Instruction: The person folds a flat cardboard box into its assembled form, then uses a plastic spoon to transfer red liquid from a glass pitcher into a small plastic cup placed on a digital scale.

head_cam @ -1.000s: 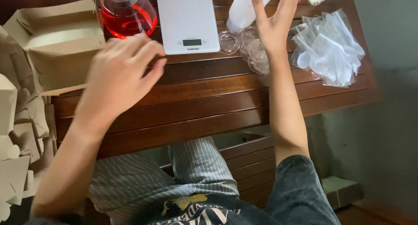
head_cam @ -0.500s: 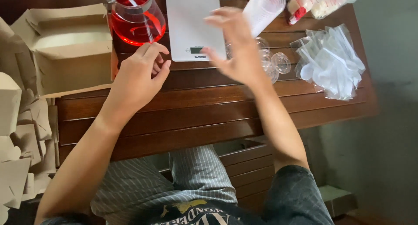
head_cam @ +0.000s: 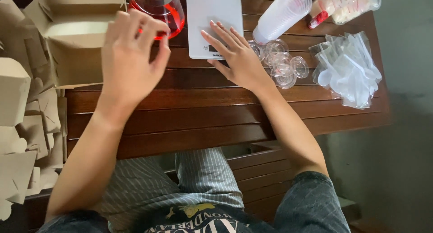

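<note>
Right hand lies flat, fingers extended and slightly spread, tips resting on the near edge of the white kitchen scale. The scale sits at the far middle of the dark slatted table, long axis running away from the person, directly ahead of those fingertips. Left hand hovers above the table, fingers loosely curled, holding nothing, just in front of the glass jug of red liquid; contact with the jug appears absent, though the angle leaves this uncertain. The right hand is nearer the scale. Stacked plastic cups lie just right of it.
</note>
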